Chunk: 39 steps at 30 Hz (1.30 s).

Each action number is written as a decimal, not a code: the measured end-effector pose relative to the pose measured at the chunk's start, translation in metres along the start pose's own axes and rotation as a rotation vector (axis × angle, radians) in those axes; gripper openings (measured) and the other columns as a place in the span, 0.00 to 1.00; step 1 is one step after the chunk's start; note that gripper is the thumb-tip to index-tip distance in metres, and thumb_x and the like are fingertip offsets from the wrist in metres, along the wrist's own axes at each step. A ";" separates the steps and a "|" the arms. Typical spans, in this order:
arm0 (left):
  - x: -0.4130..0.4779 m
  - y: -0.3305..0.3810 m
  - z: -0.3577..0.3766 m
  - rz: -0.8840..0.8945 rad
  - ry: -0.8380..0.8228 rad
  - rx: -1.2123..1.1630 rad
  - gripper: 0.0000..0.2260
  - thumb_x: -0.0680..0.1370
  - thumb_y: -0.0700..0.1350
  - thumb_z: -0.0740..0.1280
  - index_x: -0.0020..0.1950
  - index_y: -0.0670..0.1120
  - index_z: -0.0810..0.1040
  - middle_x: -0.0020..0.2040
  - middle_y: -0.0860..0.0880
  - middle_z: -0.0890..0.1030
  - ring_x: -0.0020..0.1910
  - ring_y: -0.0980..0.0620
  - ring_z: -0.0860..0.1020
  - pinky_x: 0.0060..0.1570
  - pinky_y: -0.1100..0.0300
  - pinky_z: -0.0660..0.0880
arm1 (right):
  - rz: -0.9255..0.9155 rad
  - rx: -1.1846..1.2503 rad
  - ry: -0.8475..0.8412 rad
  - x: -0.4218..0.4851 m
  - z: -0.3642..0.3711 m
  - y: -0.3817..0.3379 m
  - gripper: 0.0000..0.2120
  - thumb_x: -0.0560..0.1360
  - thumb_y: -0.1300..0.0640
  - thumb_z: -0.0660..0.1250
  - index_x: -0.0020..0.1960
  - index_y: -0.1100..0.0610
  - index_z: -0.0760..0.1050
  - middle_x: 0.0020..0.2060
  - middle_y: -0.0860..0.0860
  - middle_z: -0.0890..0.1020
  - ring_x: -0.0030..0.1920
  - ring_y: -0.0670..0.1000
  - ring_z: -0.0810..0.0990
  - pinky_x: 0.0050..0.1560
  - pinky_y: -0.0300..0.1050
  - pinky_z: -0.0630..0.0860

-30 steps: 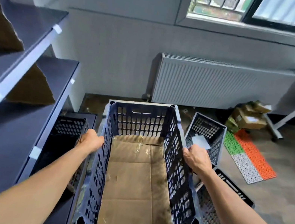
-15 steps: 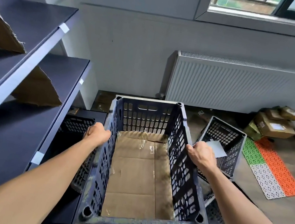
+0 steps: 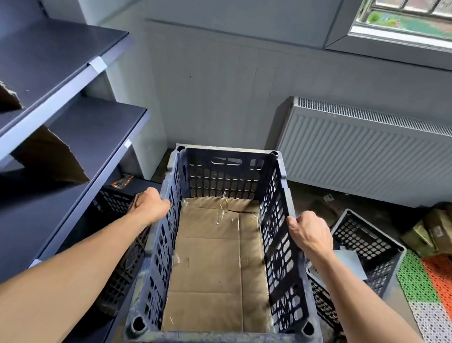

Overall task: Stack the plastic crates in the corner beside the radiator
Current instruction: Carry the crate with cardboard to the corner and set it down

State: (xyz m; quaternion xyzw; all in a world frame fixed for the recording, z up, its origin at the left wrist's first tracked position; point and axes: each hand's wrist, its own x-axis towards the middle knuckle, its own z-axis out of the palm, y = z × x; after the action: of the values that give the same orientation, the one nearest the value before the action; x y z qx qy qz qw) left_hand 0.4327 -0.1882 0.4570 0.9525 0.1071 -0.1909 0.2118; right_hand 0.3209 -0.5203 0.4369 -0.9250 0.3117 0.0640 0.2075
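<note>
I have the crate [image 3: 223, 249] up off the floor, a hand on each long rim: left hand [image 3: 150, 203] curled shut over the left wall, right hand [image 3: 305, 233] closed over the right wall, both gripping only the top edge; the crate sits between my arms, near me, its far end pointing toward the gap between the shelf [image 3: 55, 123] on the left and the radiator [image 3: 387, 157] at the far right; a cardboard sheet [image 3: 220, 264] lies loose in its bottom. The corner looks like where it should go, and I judge this the carry-in; another crate [image 3: 119, 207] lies low on the left against the shelf, more crates [image 3: 367, 250] to the right on the floor, one with paper [image 3: 349, 261] in it. Risks as I see them: the left wall or my knuckles catching the shelf edge in that tight gap; the crate landing askew on the one below so the corners fail to seat; the cardboard sliding if I tilt; my feet snagging the crates near right.
</note>
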 end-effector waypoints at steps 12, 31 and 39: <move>0.116 0.055 -0.006 0.022 -0.087 0.019 0.20 0.77 0.48 0.62 0.61 0.35 0.76 0.59 0.35 0.80 0.55 0.36 0.80 0.54 0.46 0.77 | 0.097 -0.021 0.008 0.091 0.008 -0.040 0.15 0.76 0.48 0.57 0.41 0.59 0.72 0.42 0.59 0.82 0.41 0.60 0.80 0.41 0.48 0.75; 0.273 0.134 -0.034 -0.002 -0.127 0.056 0.17 0.77 0.47 0.63 0.59 0.35 0.76 0.56 0.37 0.81 0.54 0.38 0.80 0.52 0.50 0.77 | 0.129 -0.017 -0.042 0.257 0.017 -0.117 0.14 0.76 0.50 0.57 0.48 0.58 0.76 0.45 0.59 0.83 0.42 0.59 0.79 0.43 0.48 0.75; 0.308 0.185 -0.021 -0.157 -0.057 -0.043 0.18 0.77 0.45 0.64 0.59 0.31 0.74 0.59 0.34 0.78 0.58 0.36 0.78 0.58 0.45 0.75 | 0.016 -0.039 -0.181 0.377 0.007 -0.124 0.14 0.77 0.50 0.56 0.49 0.59 0.75 0.49 0.59 0.82 0.43 0.58 0.78 0.44 0.47 0.73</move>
State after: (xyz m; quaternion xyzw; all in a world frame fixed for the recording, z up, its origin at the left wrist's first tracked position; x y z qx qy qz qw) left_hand 0.7710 -0.3052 0.4159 0.9306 0.1792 -0.2316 0.2194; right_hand 0.6965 -0.6356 0.3793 -0.9168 0.2976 0.1551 0.2164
